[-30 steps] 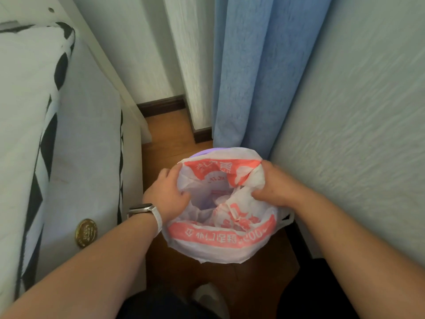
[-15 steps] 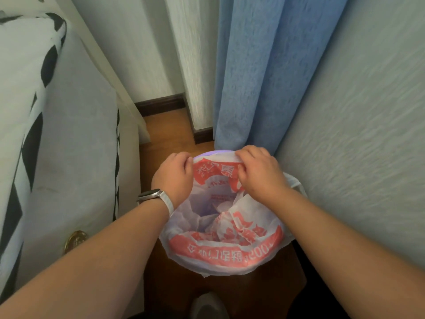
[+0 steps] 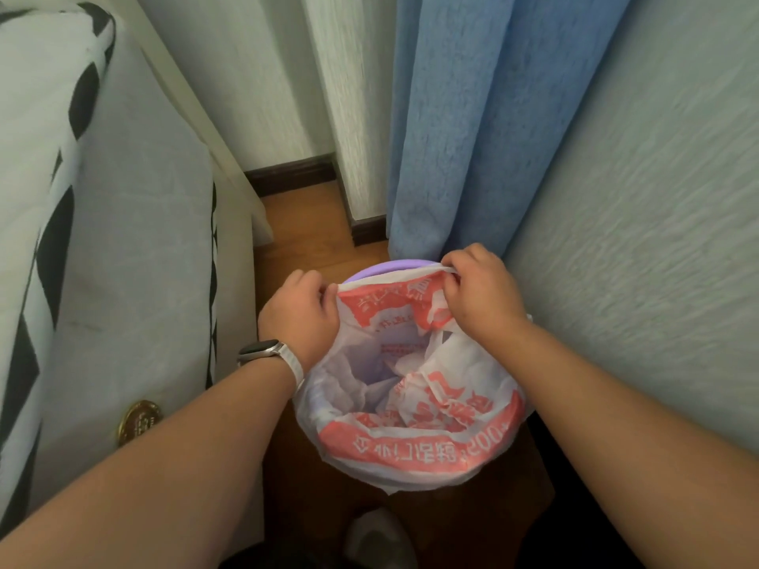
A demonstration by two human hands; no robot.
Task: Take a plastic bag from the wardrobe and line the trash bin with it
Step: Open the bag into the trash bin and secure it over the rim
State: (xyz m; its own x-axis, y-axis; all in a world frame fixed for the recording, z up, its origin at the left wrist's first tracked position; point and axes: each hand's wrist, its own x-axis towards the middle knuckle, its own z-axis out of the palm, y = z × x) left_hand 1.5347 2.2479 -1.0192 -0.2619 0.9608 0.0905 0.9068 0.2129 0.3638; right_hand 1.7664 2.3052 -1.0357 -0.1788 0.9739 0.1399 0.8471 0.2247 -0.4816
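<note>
Pinching the plastic bag (image 3: 415, 441) hem over the trash bin's (image 3: 390, 268) far rim, left hand (image 3: 300, 318) and right hand (image 3: 480, 297) risk tearing thin film if overstretched.

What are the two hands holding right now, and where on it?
Both hands pinch the plastic bag at its far top edge: left hand at the left end, right hand at the right, over the bin's purple rim.
</note>
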